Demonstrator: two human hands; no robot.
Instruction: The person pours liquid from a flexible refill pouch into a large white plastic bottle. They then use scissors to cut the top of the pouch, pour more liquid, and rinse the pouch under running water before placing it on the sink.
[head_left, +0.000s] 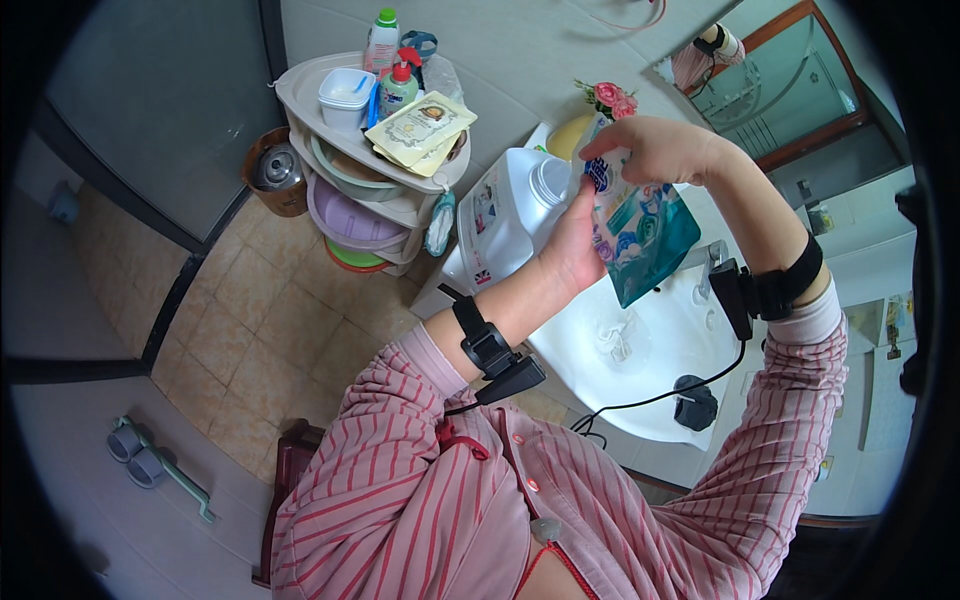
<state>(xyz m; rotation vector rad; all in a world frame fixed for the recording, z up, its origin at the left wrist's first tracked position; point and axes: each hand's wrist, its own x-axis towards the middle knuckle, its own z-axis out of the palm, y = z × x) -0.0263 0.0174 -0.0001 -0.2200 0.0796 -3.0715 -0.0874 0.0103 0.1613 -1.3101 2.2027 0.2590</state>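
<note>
Both hands hold a teal and floral plastic refill pouch (641, 232) that bears writing. It slants over the washbasin (570, 352), its narrow end up and its broad teal end toward the faucet (709, 274). My left hand (574, 244) grips the pouch's left edge, thumb on its front. My right hand (652, 150) pinches the upper part, fingers bent over it. Just left of the pouch stands a large white plastic jug (499, 217), its wide threaded mouth showing no cap. The pouch and my left hand cover part of the jug. A small white cloth (615, 337) lies in the basin.
A corner shelf (300, 82) holds bottles, white tubs, flat packets and basins. A metal-topped brown bucket (277, 172) stands beside it. Pink flowers (611, 97) are behind the pouch. A dark object (696, 403) sits on the basin rim, near a black cable (660, 397) from my right forearm.
</note>
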